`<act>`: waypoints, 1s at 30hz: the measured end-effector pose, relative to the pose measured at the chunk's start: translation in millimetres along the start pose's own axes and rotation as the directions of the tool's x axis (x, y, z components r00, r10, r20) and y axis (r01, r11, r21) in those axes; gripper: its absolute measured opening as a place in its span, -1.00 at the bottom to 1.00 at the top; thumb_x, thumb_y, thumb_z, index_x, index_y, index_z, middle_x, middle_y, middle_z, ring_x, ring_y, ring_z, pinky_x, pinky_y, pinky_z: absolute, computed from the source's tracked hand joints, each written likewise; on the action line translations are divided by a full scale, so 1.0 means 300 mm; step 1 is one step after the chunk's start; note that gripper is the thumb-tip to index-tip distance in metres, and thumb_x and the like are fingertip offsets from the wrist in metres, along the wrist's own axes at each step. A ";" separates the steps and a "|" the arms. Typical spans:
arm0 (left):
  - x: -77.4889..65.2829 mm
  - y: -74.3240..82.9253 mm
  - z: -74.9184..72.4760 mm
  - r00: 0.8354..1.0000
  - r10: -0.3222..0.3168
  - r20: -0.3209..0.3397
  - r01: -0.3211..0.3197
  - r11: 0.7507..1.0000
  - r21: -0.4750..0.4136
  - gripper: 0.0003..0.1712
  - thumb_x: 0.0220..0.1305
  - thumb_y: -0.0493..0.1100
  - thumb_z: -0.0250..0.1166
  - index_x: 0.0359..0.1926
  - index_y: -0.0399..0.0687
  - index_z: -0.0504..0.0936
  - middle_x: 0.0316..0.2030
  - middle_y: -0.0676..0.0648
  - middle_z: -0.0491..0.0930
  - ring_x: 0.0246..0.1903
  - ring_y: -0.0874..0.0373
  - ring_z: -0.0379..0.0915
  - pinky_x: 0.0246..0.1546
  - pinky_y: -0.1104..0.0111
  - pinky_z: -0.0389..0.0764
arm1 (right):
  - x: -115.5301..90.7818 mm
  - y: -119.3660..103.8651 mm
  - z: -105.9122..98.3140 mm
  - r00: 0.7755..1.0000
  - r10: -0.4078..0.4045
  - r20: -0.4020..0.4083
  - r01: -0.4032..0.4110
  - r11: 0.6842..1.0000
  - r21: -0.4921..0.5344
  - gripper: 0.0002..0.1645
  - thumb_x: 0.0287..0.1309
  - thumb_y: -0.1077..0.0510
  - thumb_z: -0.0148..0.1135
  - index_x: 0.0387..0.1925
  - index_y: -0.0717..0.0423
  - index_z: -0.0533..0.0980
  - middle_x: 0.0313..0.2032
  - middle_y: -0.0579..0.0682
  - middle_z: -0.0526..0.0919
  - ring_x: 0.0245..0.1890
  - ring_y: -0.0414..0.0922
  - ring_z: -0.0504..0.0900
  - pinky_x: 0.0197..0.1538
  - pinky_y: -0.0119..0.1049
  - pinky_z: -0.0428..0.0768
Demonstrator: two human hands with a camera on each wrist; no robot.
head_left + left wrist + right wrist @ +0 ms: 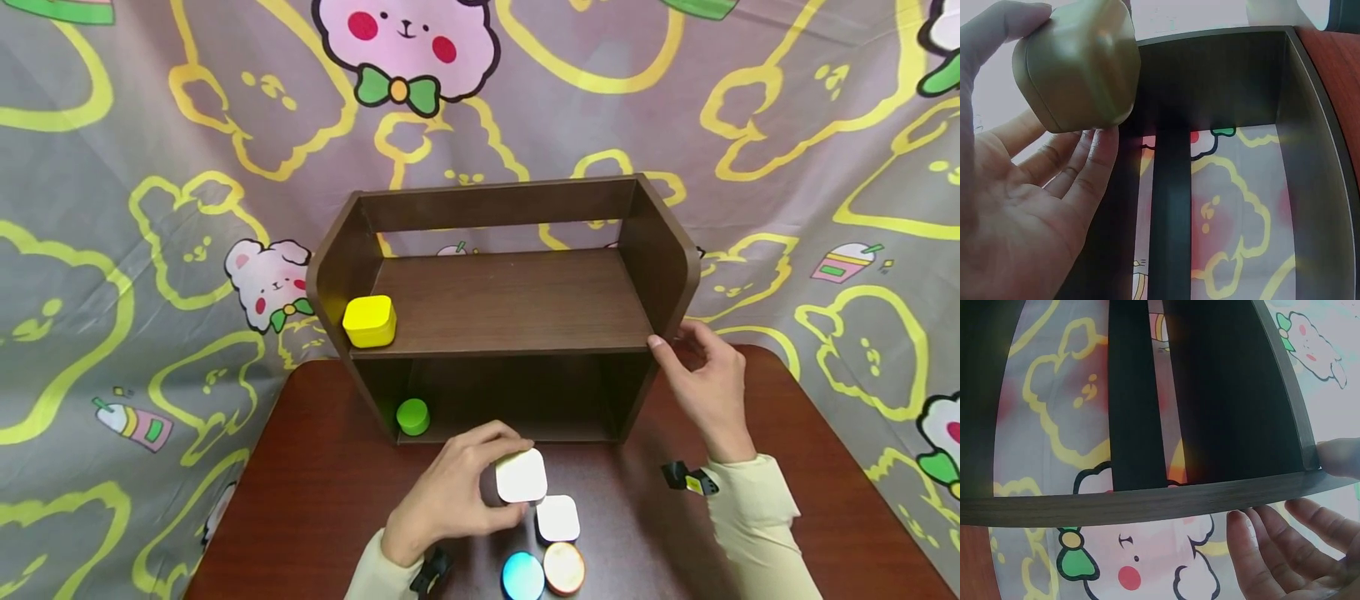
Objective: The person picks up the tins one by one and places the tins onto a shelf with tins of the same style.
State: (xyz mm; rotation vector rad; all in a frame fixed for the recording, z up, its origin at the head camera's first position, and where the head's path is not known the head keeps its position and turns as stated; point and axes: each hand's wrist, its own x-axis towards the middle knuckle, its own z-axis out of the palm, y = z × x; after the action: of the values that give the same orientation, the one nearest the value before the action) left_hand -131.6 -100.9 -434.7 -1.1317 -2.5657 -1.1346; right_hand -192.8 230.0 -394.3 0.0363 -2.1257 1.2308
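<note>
My left hand [453,492] holds a small rounded-square container [521,476] between thumb and fingers, above the table in front of the shelf. Its top looks white in the head view; its side looks tan-gold in the left wrist view [1079,69]. At the dark brown two-tier shelf [510,296], my right hand [708,387] grips the right side panel, thumb on the front edge and fingers along the outside. A yellow rounded-square container [370,322] sits at the upper tier's left end. Below it, a green round container [412,417] stands in the lower tier.
Near my left hand on the reddish-brown table [300,483] are a second white-topped rounded-square container [557,518], a blue round one [522,575] and an orange-rimmed round one [563,568]. A patterned cloth [525,133] hangs behind the shelf.
</note>
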 end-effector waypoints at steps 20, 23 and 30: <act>0.031 -0.003 -0.027 0.994 0.090 -0.070 -0.092 0.995 -0.035 -0.29 -0.14 -0.08 0.64 0.15 0.09 0.69 -0.02 0.15 0.67 -0.11 0.36 0.61 -0.09 0.48 0.61 | -0.002 -0.001 -0.002 1.000 0.001 0.011 -0.001 1.000 0.003 -0.73 0.20 0.19 0.47 -0.07 0.18 0.70 -0.32 -0.61 0.60 -0.28 -0.57 0.62 -0.18 -0.74 0.51; 0.036 0.000 -0.037 0.994 0.077 -0.072 -0.080 0.996 -0.032 -0.29 -0.14 -0.08 0.64 0.15 0.11 0.69 -0.01 0.16 0.66 -0.10 0.36 0.60 -0.08 0.46 0.62 | -0.002 -0.001 -0.002 1.000 0.003 0.011 -0.003 1.000 0.001 -0.73 0.20 0.19 0.47 -0.08 0.20 0.69 -0.33 -0.62 0.59 -0.28 -0.57 0.62 -0.18 -0.74 0.51; 0.044 0.008 -0.059 0.997 0.042 -0.067 -0.044 0.998 -0.035 -0.30 -0.12 -0.07 0.63 0.16 0.14 0.69 -0.01 0.21 0.65 -0.08 0.36 0.59 -0.07 0.45 0.61 | -0.003 0.001 -0.003 1.000 0.001 0.004 -0.001 1.000 0.001 -0.72 0.20 0.19 0.47 -0.07 0.23 0.69 -0.32 -0.65 0.58 -0.27 -0.58 0.61 -0.17 -0.74 0.52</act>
State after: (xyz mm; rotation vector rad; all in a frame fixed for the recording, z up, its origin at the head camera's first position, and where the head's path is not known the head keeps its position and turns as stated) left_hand -142.6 -104.1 -415.5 -1.1320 -2.4690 -1.1931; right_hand -191.8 230.5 -394.7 0.0384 -2.1290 1.2338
